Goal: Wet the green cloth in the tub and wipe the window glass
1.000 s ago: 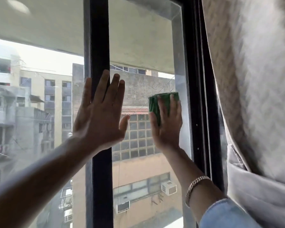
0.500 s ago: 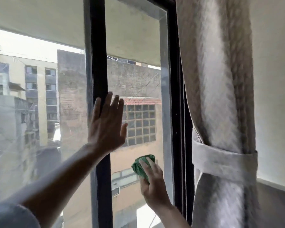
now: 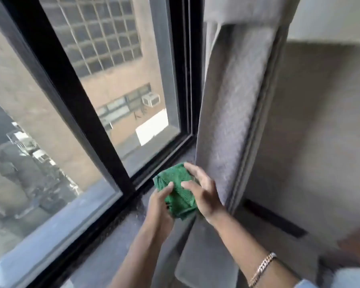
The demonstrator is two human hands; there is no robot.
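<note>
The green cloth (image 3: 176, 190) is bunched up between both my hands, just above the dark stone sill (image 3: 121, 242) near the window's lower right corner. My left hand (image 3: 160, 204) grips its lower left side with the thumb on top. My right hand (image 3: 202, 190) holds its right side, fingers spread over the top edge. The window glass (image 3: 121, 80) fills the upper left, split by a black mullion (image 3: 71, 96). No tub is in view.
A grey curtain (image 3: 233, 96) hangs right beside my right hand, its lower end draped over the sill. The black window frame (image 3: 187, 69) runs up just left of it. A grey wall (image 3: 320, 132) lies to the right.
Both hands have come off the glass and dropped to the sill. My left hand has joined the right on the cloth. The view has tilted downward.
</note>
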